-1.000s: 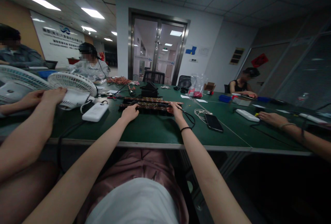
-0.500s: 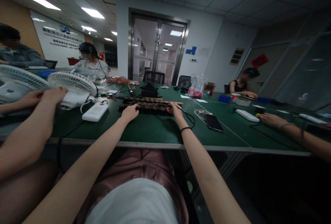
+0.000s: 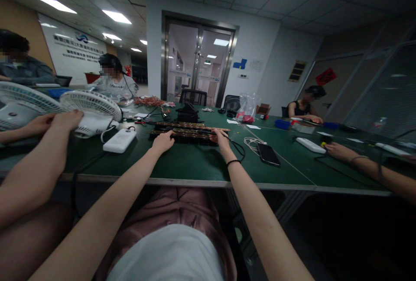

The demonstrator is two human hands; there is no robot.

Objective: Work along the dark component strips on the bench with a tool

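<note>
On the green table in front of me lies a dark rack (image 3: 191, 141) bearing a row of long, thin copper-coloured rods (image 3: 191, 125). My left hand (image 3: 163, 141) is closed at the rack's left end, its fingertips pressed on the near rods. At the right end, my right hand (image 3: 221, 139) pinches a black pen-shaped tool (image 3: 205, 131) with a cord. The tool points left, low over the rods; its tip is too small to make out. Its black cord (image 3: 238, 146) loops down to the right of my wrist.
A white power bank (image 3: 119, 140) lies left, beside a white fan (image 3: 92, 112) touched by a neighbour's hand (image 3: 66, 121). To the right are a phone (image 3: 268, 154) and a coiled white cable (image 3: 251, 143). Another person's hand (image 3: 341, 151) is farther right. A black box (image 3: 187, 114) stands behind the rack.
Almost nothing differs. Both my hands stay at the rack, and the tool in my right hand has shifted at most very slightly.
</note>
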